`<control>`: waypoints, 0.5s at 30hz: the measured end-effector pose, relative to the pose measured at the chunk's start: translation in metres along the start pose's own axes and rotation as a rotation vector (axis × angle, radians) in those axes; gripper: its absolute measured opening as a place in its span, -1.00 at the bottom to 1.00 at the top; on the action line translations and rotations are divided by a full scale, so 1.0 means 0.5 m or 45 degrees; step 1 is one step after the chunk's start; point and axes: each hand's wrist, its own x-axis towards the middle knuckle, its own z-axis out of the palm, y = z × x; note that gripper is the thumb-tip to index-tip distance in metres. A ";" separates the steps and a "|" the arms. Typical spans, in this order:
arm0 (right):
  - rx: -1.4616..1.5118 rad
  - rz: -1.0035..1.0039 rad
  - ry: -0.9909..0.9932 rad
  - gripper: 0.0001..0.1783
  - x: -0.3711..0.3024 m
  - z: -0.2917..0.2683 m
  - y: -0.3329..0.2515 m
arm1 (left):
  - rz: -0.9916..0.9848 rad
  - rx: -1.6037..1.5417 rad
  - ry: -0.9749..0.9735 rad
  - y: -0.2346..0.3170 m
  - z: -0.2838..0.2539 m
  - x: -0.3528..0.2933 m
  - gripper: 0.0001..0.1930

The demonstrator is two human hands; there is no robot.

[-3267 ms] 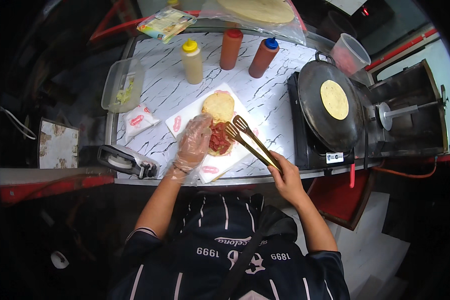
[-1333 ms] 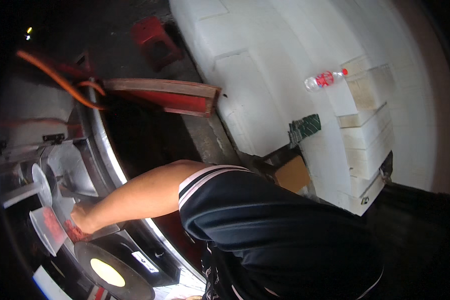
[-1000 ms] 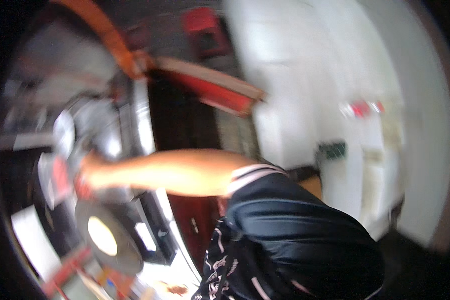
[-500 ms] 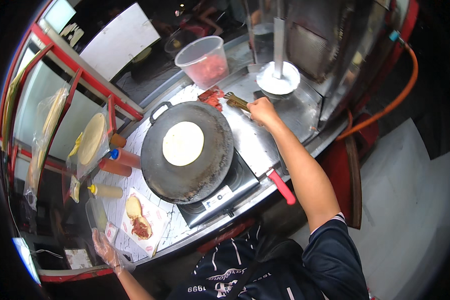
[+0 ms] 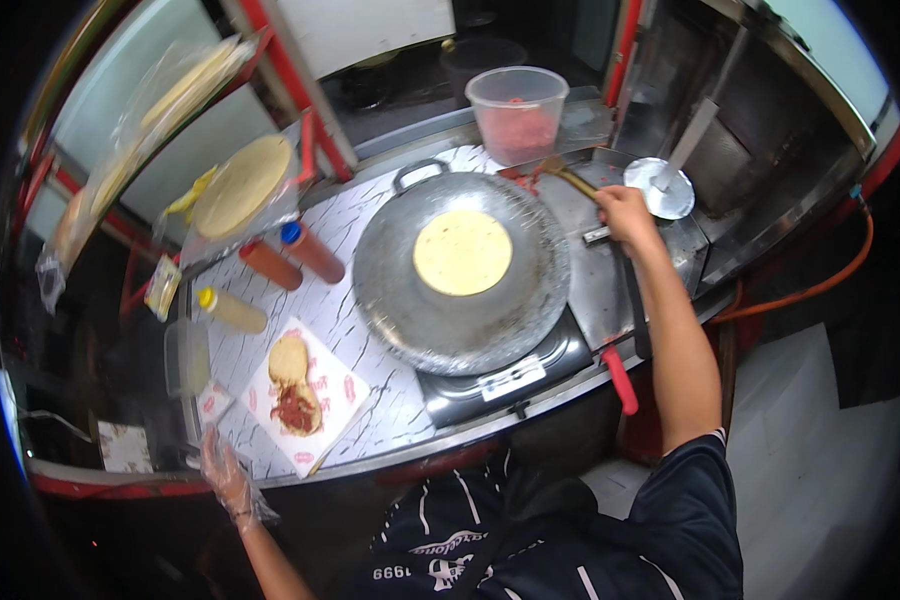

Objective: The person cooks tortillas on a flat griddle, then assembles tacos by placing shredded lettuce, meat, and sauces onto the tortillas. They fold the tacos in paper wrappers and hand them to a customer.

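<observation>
Gripping the tongs (image 5: 578,183) in my right hand (image 5: 626,214), fingers wrapped round them, tips by the red meat (image 5: 522,178) past the pan (image 5: 460,325); gloved left hand (image 5: 230,476)'s fingers are loose, near the desk (image 5: 388,400) edge.

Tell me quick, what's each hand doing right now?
Left hand: open, gloved, holding nothing I can see.
Right hand: closed, holding the gold-coloured tongs.
</observation>
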 end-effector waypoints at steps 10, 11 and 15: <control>0.205 -0.160 -0.244 -0.62 -0.444 0.032 -0.339 | -0.193 -0.540 -0.082 -0.109 0.123 0.027 -0.63; 0.219 -0.174 -0.278 -0.63 -0.498 0.064 -0.351 | -0.152 -0.463 -0.122 -0.095 0.141 0.026 -0.64; 0.276 -0.026 -0.543 -0.66 -0.672 0.251 -0.376 | -0.361 -1.126 -0.261 -0.113 0.230 -0.020 -0.55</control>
